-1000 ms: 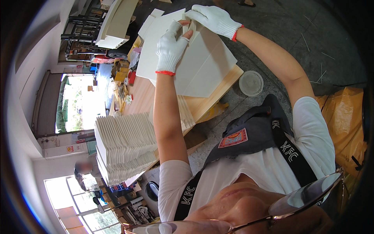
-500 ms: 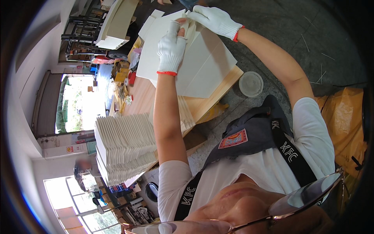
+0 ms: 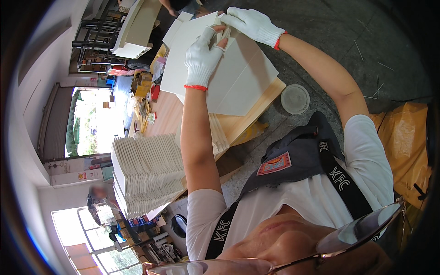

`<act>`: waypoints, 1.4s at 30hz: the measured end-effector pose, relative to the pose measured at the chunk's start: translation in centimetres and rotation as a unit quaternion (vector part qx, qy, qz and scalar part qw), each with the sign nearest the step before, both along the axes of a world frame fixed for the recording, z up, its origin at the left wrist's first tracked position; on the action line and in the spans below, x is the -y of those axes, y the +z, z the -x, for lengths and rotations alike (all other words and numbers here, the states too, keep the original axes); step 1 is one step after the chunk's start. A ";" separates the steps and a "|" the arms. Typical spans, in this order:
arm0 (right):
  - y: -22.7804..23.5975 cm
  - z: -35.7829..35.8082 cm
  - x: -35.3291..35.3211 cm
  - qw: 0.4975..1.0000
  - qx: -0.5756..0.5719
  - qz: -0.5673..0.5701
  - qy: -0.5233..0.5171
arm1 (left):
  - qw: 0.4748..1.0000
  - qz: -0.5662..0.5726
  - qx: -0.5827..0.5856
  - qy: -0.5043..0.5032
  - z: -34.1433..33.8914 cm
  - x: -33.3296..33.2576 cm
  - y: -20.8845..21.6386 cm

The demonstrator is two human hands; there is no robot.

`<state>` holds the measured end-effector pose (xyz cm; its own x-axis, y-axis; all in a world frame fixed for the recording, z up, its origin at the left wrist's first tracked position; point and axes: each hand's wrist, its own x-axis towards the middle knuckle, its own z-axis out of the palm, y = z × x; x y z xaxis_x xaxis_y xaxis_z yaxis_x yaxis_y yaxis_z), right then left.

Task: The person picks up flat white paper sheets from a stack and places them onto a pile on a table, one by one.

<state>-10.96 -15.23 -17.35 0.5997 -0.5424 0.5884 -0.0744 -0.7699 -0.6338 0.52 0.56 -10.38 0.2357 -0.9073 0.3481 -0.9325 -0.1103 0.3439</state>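
My left hand (image 3: 201,59) wears a white knit glove with a red cuff; a bare thumb and fingertip poke out. Those fingertips are bent over a narrow raised fold on the upper part of a white cardboard sheet (image 3: 238,75). My right hand (image 3: 253,25), gloved the same way, has its fingers together at the far end of that fold, pinching the edge. The creased sheet lies flat on top of other white sheets on the wooden table (image 3: 160,112). What lies under the fingers is partly hidden.
To the left stands a tall stack of folded white cardboard (image 3: 146,172). Tape and small packages (image 3: 143,107) clutter the table's far left side. A round translucent lid or tub (image 3: 295,99) sits on the floor to the right. Another person's arm (image 3: 168,7) shows at the top.
My left fingertips have shifted right along the fold, and the thumb reaches further over it. My right hand stays nearly still. Another person's arm has come into view at the top.
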 end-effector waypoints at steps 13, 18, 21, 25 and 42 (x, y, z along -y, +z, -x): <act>1.8 2.5 -0.2 0.976 -0.184 0.111 -0.028 | 0.987 -0.002 0.151 0.056 0.6 1.1 -0.5; 2.0 1.4 0.4 0.968 -0.117 0.219 -0.028 | 0.981 -0.043 0.160 0.098 -0.5 2.4 -0.9; 2.2 0.5 0.3 0.985 -0.075 0.158 -0.005 | 0.980 -0.059 0.139 0.129 0.2 2.8 -0.5; 2.0 0.5 -0.6 0.997 -0.069 -0.014 0.017 | 0.996 -0.055 0.061 0.022 -1.5 1.5 0.1; 0.3 0.3 -1.0 0.999 -0.024 -0.045 -0.016 | 0.989 -0.026 -0.141 -0.021 -2.6 0.5 -0.7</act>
<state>-11.25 -14.27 -17.08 0.6075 -0.6113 0.5072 -0.1312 -0.7070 -0.6950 3.17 0.01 -11.05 0.2780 -0.9333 0.2273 -0.8048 -0.0971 0.5855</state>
